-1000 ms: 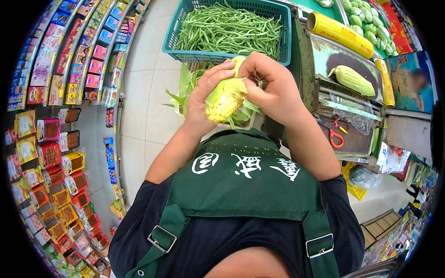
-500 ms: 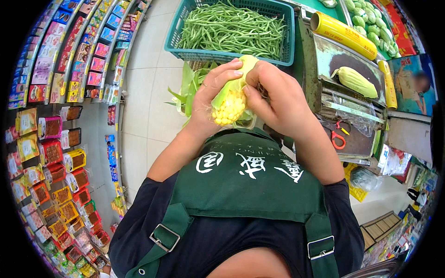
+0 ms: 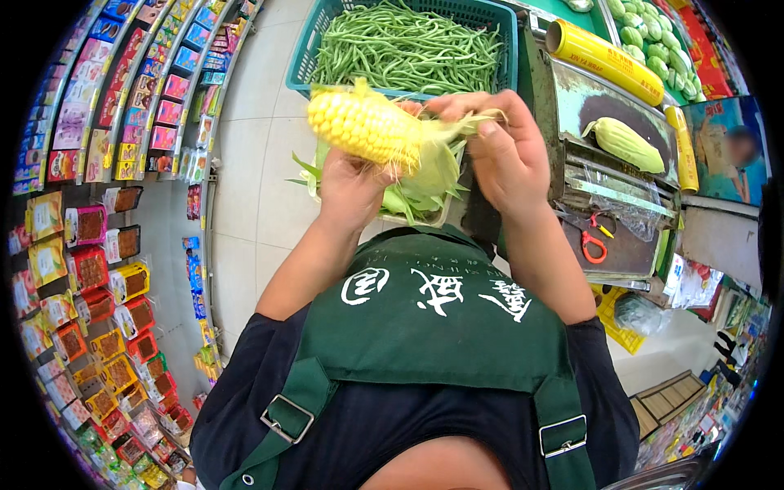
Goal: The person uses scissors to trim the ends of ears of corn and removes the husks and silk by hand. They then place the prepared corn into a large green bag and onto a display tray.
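Observation:
An ear of corn (image 3: 363,126), its yellow kernels bare along one side, lies across my hands with its rounded end to the left. My left hand (image 3: 351,181) grips it from below; some of its fingers are hidden behind the cob. At the other end, my right hand (image 3: 510,151) pinches pale husk and silk between thumb and fingers. Loose green husks (image 3: 416,192) fill a container below my hands. Another ear of corn in its husk (image 3: 627,145) rests on the stand to the right.
A teal crate (image 3: 300,49) of green beans (image 3: 408,49) stands just beyond my hands. On the right are a yellow roll (image 3: 604,64), red-handled scissors (image 3: 594,245) and a crate of round green vegetables (image 3: 657,41). Shelves of packaged snacks (image 3: 114,286) line the left.
The corn has swung from pointing toward me to pointing left, and more kernels show. My right hand has moved right, drawing husk and silk away from the cob.

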